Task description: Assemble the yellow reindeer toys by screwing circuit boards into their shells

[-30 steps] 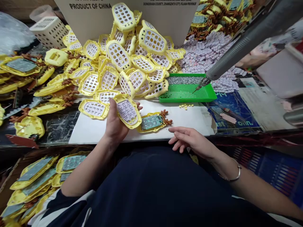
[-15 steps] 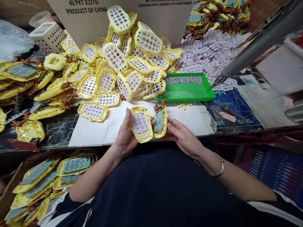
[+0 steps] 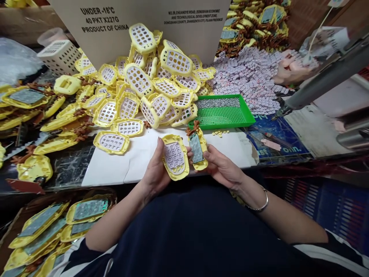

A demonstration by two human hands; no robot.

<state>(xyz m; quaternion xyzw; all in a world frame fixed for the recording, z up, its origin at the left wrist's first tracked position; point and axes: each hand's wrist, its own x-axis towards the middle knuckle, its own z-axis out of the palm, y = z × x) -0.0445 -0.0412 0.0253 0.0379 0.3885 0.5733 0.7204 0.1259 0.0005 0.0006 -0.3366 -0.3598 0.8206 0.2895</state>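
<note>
My left hand (image 3: 155, 169) is closed around a yellow perforated shell with a white keypad (image 3: 175, 157) laid in it, held face up at the near edge of the white board (image 3: 135, 157). Close beside it, my right hand (image 3: 221, 166) grips a yellow shell with a circuit board and brown antlers (image 3: 197, 148), tilted on edge toward the first piece. The two pieces sit a finger's width apart.
A heap of empty yellow shells (image 3: 150, 84) lies behind, against a cardboard box (image 3: 138, 23). A green tray of screws (image 3: 221, 111) stands at right, with white keypads (image 3: 250, 77) beyond. A hanging screwdriver (image 3: 323, 82) is at far right. Assembled pieces fill a box (image 3: 52, 227) at lower left.
My right hand picked the circuit-board piece up off the board and brought it beside the keypad shell. My left hand drew its shell in toward my body.
</note>
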